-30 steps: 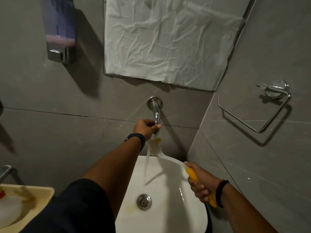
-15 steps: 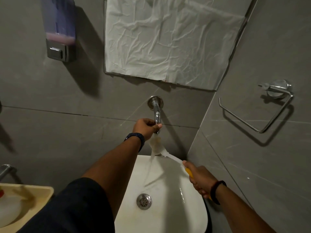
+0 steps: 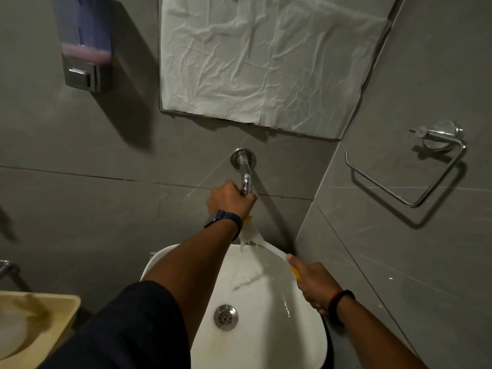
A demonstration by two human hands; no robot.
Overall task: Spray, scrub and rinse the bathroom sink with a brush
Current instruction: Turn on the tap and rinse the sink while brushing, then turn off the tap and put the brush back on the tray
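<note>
A white oval sink (image 3: pixel 300 350) sits in the corner below a chrome wall tap (image 3: pixel 245 170), with a metal drain (image 3: pixel 225 316) in its bowl. My left hand (image 3: pixel 231 199) is closed around the tap's handle. My right hand (image 3: pixel 312 284) grips the yellow handle of a brush (image 3: pixel 274 251) whose white neck reaches up to a head held right under the spout, partly hidden behind my left wrist. Water runs off the brush head into the back of the bowl.
A mirror covered with crumpled white paper (image 3: pixel 266 57) hangs above the tap. A soap dispenser (image 3: pixel 85 46) is on the wall at upper left. A chrome towel ring (image 3: pixel 415 169) is on the right wall. A second, yellowish basin (image 3: pixel 64 312) lies at lower left.
My right hand has pushed the brush further in, so its head now sits higher and closer to the spout. My left hand stays on the tap.
</note>
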